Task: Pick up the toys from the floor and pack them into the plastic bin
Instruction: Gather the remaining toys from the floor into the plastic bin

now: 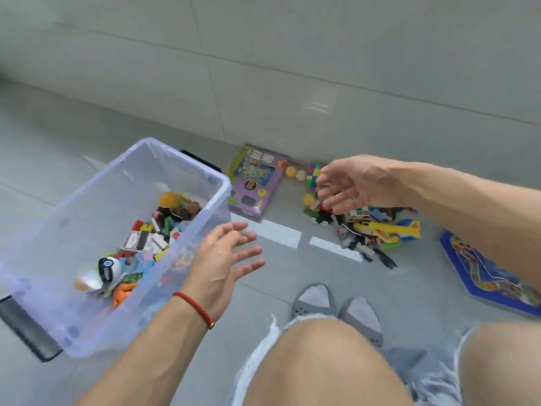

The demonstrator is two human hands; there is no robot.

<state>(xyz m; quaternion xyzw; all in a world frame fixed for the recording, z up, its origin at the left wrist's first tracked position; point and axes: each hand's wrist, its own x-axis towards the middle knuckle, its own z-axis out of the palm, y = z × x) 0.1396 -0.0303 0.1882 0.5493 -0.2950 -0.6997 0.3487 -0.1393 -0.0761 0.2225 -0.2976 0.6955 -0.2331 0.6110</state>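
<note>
i read this as the gap between two loads: the clear, lilac-tinted plastic bin (215,183) sits on the grey tiled floor (292,276) at my left, already part filled with small blocks, cards and a white toy figure, while the loose heap of small mixed toys (366,230) lies on the floor to the right, near the wall.

my right hand (351,186) hovers over the near end of that heap with fingers loosely curled; as far as i can tell it holds nothing, though motion blur hides the fingertips. my left hand (225,259), a red cord bracelet at its wrist, hangs beside the bin's near wall, fingers spread and empty.

the next move, i judge, is to bring the right hand down and scoop a handful of the small pieces, then carry it left over the rim. the pieces are small and scattered, so some may slip out.

around them: a yellow toy plane (389,230) in the heap, a multicoloured puzzle cube (312,171) behind the hand, a purple flat game box (257,180) just beside the bin, and a blue-framed puzzle board (483,273) well to the right. the flat ones will need their own grip. nothing blocks the path from heap to bin.
</note>
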